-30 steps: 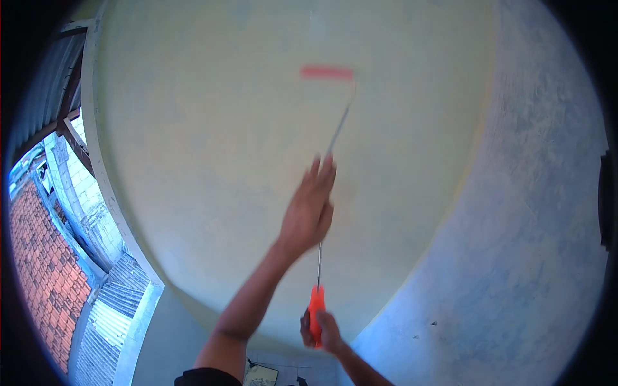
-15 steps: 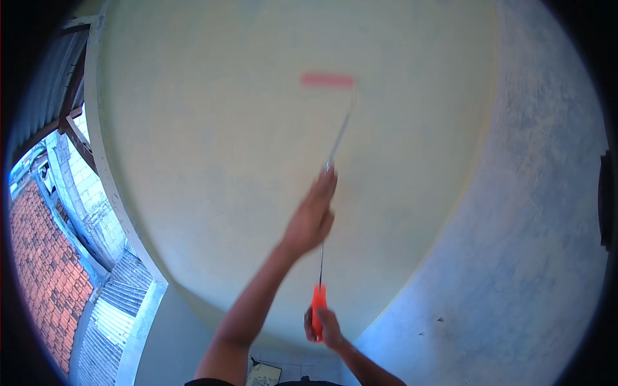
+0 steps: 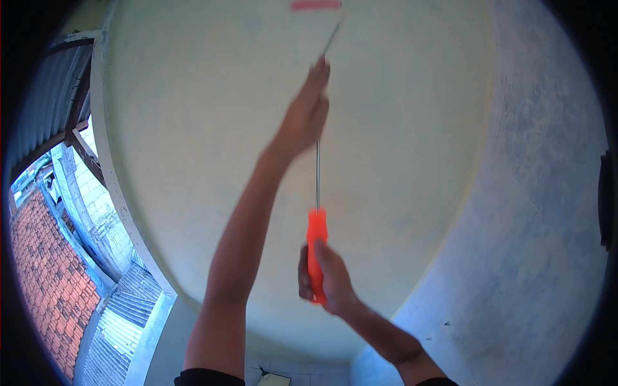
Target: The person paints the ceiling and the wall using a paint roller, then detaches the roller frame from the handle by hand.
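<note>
A paint roller with a pink sleeve [image 3: 315, 5] reaches up the pale yellow-green wall [image 3: 399, 128], its sleeve at the top edge of the view. My right hand [image 3: 335, 276] is wrapped around its orange handle [image 3: 317, 225], thumb along the front. Higher up, my left hand [image 3: 306, 119] holds the thin metal rod [image 3: 318, 174], fingers stretched nearly straight along it and the palm covering part of it. Whether the sleeve presses on the wall is hard to tell.
On the left, an opening with a pale frame [image 3: 135, 225] shows a tiled roof [image 3: 51, 276] and corrugated sheets [image 3: 125, 328] outside. A bluish-grey wall [image 3: 515, 225] meets the painted one at right. Low down lies a pale yellowish object [image 3: 273, 379] on the floor.
Both hands have moved up together, carrying the paint roller higher; its sleeve has gone from the upper middle to the top edge of the view.
</note>
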